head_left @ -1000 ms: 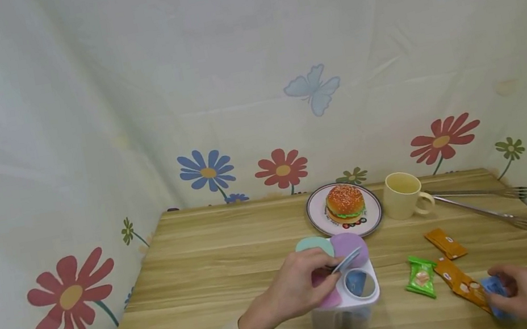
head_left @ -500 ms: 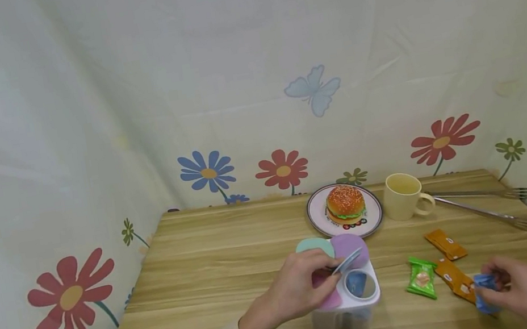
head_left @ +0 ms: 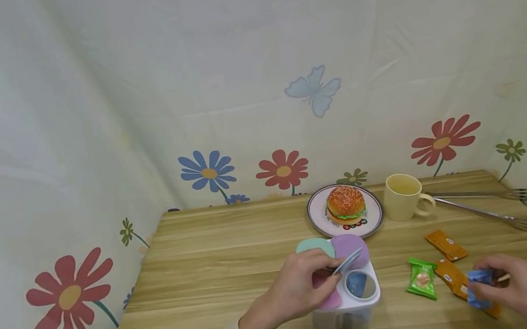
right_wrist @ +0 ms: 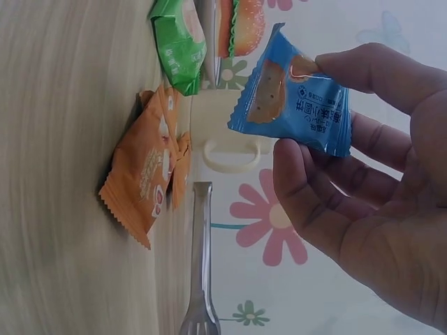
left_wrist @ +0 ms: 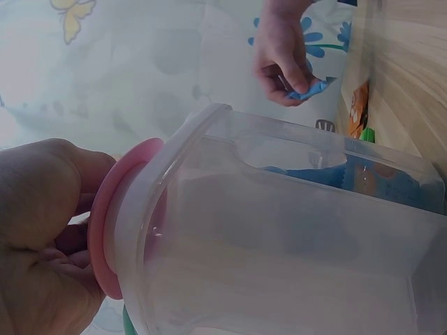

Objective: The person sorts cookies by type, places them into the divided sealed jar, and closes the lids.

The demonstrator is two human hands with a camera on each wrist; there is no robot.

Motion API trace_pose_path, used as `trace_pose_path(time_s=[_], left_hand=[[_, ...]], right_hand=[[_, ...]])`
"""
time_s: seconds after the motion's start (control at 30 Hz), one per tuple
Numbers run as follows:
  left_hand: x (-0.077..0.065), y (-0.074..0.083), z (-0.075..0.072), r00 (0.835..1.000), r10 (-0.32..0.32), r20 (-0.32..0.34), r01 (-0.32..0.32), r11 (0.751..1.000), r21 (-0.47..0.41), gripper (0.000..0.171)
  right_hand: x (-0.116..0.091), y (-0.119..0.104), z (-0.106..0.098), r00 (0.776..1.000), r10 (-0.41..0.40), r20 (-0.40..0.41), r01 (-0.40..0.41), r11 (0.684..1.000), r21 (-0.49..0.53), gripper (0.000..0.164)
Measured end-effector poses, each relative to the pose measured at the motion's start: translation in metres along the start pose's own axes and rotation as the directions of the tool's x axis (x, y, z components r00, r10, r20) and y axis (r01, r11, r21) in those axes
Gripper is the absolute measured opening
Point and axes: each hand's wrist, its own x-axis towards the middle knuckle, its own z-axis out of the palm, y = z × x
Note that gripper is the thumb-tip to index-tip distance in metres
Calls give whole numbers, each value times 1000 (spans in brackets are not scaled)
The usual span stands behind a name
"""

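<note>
Near the front of the table stands a clear plastic container (head_left: pixel 342 321) with a white top and rounded teal, purple and pink lids. My left hand (head_left: pixel 294 292) pinches the light-blue lid (head_left: pixel 349 260), tilted up off its round opening. Through that opening and the clear wall shows a blue wrapper (left_wrist: pixel 318 176) inside. On the right, my right hand (head_left: pixel 523 284) pinches a blue biscuit packet (right_wrist: pixel 297 105) between thumb and fingers, raised off the table. It overlaps an orange packet (head_left: pixel 449 276) in the head view.
Another orange packet (head_left: pixel 446 245) and a green packet (head_left: pixel 422 278) lie right of the container. Behind are a plate (head_left: pixel 318 222) bearing a hamburger (head_left: pixel 345 202), a yellow mug (head_left: pixel 399 203) and two long metal utensils (head_left: pixel 516 194). Floral cloth (head_left: pixel 229 78) encloses the table.
My right hand has moved left with the blue biscuit packet, from beside the orange packet to over it. My left hand holds the raised lid in the same place.
</note>
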Motion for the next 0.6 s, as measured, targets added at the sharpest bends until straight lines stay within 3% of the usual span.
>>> trace_pose_path(time_s=[0.17,0.6], left_hand=[[0,1,-1,1000,4,-2,-4,1000,-2,19],[1,3,-1,1000,28,-14,-28,1000,-1,17]], right_hand=[[-1,-5,-1,999,4,-32,-5,1000,-3,42],[-7,-16,-1,981,-125,-145,121,992,-39,28]])
